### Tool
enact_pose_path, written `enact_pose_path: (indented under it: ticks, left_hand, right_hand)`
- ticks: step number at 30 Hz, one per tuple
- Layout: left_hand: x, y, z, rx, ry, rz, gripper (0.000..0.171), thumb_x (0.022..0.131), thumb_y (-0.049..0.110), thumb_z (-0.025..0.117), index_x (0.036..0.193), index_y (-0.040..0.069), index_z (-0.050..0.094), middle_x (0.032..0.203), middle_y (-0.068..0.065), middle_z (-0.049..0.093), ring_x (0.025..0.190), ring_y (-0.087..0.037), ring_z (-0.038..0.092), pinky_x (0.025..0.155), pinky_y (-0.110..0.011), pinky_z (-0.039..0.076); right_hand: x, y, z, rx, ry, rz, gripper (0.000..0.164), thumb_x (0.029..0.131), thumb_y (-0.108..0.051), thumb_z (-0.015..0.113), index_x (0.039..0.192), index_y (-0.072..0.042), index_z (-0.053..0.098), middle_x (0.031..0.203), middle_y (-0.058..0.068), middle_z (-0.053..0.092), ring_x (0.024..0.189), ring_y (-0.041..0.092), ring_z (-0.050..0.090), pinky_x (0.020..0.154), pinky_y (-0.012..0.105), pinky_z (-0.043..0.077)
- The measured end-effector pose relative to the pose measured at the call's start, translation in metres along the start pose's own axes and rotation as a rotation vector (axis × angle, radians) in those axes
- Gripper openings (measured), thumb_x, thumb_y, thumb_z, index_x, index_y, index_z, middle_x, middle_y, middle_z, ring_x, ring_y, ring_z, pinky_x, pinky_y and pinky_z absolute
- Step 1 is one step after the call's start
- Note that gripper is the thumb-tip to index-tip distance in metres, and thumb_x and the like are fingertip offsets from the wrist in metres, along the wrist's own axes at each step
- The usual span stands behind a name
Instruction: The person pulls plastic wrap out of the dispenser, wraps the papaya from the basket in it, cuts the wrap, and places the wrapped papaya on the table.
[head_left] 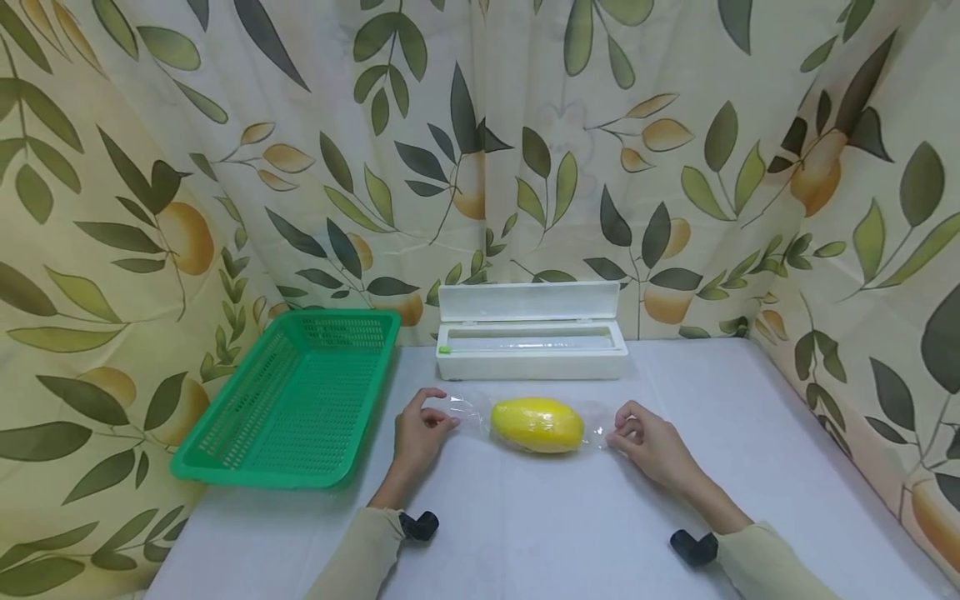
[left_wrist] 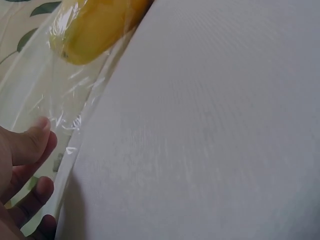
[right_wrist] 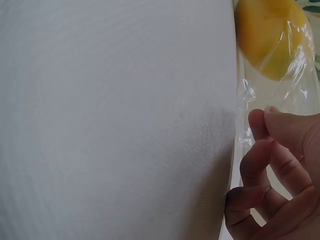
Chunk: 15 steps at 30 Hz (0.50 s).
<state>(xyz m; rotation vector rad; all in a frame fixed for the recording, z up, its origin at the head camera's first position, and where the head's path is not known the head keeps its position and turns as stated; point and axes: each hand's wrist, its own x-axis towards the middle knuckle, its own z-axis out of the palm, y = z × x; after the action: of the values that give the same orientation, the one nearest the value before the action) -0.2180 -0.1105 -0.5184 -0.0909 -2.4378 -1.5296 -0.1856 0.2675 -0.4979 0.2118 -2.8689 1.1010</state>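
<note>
In the head view, a yellow oblong fruit [head_left: 537,423] lies on its side, wrapped in clear plastic film [head_left: 468,414] that extends past both of its ends. My left hand [head_left: 418,437] pinches the film's left end between thumb and index finger; the left wrist view shows the film [left_wrist: 62,102] stretching from those fingertips to the fruit [left_wrist: 95,32]. At the opposite end, my right hand [head_left: 654,443] pinches the film with thumb and index finger, its other fingers curled. Wrinkles run through the film [right_wrist: 295,92] beside the fruit [right_wrist: 272,35] in the right wrist view.
Behind the fruit stands a white film dispenser box [head_left: 532,367], its lid [head_left: 528,302] raised and a roll inside. A green plastic basket [head_left: 307,408] sits at the left of the white-covered table [head_left: 540,533]. Leaf-patterned curtains [head_left: 525,167] enclose the back and sides.
</note>
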Motion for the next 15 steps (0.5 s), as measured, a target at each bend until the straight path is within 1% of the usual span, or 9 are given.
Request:
enact_pose_path:
  ticks: [5,8,12,15]
  left_hand:
    - [-0.0020,-0.0076,0.0002,0.002,-0.027,0.023,0.037,0.082,0.003,0.085,0.114,0.012,0.067,0.072,0.003,0.073,0.067,-0.013,0.061,0.065,-0.025,0.048]
    - [-0.0027,-0.0096,0.0018,0.003,-0.027,0.048,0.033,0.082,0.003,0.084,0.110,0.012,0.070,0.073,0.002,0.073,0.068,-0.012,0.062,0.066,-0.025,0.050]
    - [-0.0029,-0.0081,0.0013,0.016,-0.022,0.074,0.028,0.083,0.003,0.084,0.105,0.014,0.073,0.075,0.004,0.071,0.069,-0.011,0.061,0.065,-0.024,0.049]
    - [-0.0019,-0.0048,-0.0027,0.033,-0.025,0.100,0.022,0.084,0.006,0.083,0.102,0.015,0.074,0.077,0.006,0.070,0.073,-0.011,0.061,0.066,-0.024,0.048]
  right_hand:
    - [-0.0027,-0.0005,0.0002,0.013,-0.012,-0.010,0.026,0.090,-0.013,0.079,0.098,-0.014,0.054,0.089,0.002,0.074,0.070,0.017,0.052,0.059,0.027,0.040]
    - [-0.0040,-0.0010,0.0008,0.022,-0.011,-0.034,0.025,0.090,-0.011,0.079,0.096,-0.015,0.056,0.088,-0.001,0.072,0.072,0.016,0.054,0.063,0.027,0.042]
    - [-0.0047,-0.0020,-0.0005,0.020,-0.015,-0.085,0.020,0.091,-0.010,0.078,0.094,-0.017,0.059,0.089,-0.005,0.069,0.077,0.014,0.058,0.067,0.026,0.047]
    - [-0.0040,-0.0035,-0.0046,0.015,-0.028,-0.114,0.016,0.092,-0.010,0.076,0.093,-0.018,0.063,0.089,-0.005,0.069,0.076,0.012,0.058,0.066,0.025,0.049]
